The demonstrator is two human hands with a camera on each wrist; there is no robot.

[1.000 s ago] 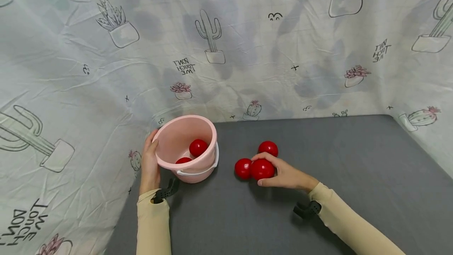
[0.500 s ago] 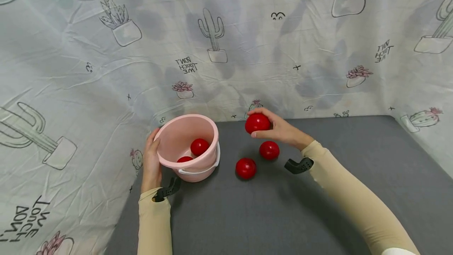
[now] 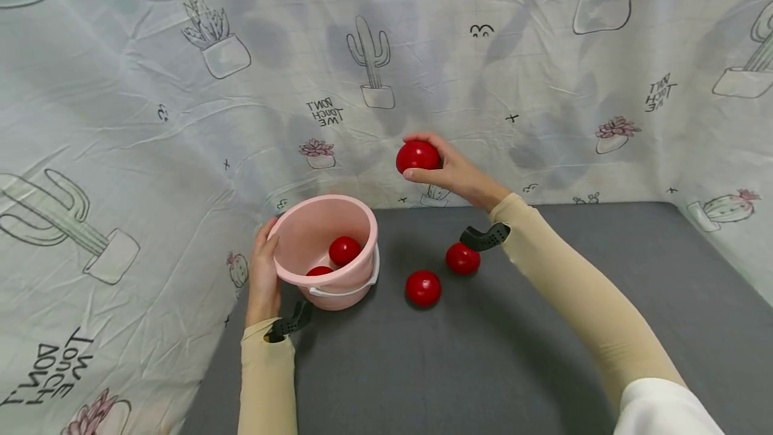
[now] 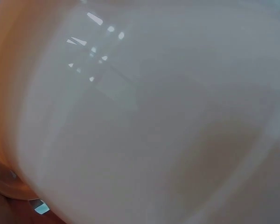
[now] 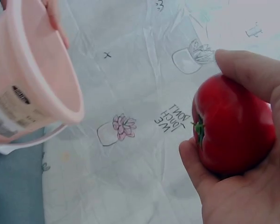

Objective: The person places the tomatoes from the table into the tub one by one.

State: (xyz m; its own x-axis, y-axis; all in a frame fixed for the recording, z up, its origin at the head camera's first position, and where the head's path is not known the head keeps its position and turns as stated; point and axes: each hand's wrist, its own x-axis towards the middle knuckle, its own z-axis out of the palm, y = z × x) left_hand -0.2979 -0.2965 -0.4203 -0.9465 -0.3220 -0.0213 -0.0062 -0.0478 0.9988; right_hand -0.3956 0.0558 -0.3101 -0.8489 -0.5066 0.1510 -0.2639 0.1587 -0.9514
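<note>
A pink bucket (image 3: 338, 294) with a white handle (image 3: 344, 293) stands on the table, its mouth tilted toward me. My left hand (image 3: 263, 280) grips it by the left side of the rim; the bucket's pale wall (image 4: 154, 116) fills the left wrist view. Two red tomatoes lie inside, one in plain sight (image 3: 345, 251) and one partly hidden by the front rim. In the air, up and right of the bucket, my right hand (image 3: 449, 170) holds a red tomato (image 5: 233, 126) between thumb and fingers. Its small green stem shows in the right wrist view.
Two more tomatoes, a nearer one (image 3: 423, 288) and a farther one (image 3: 463, 259), lie on the dark grey table (image 3: 435, 374) right of the bucket. A white cloth printed with cacti (image 3: 459, 72) hangs behind and at both sides.
My right hand has lifted one tomato off the table, up and then leftward toward the bucket. The left hand keeps its place on the bucket.
</note>
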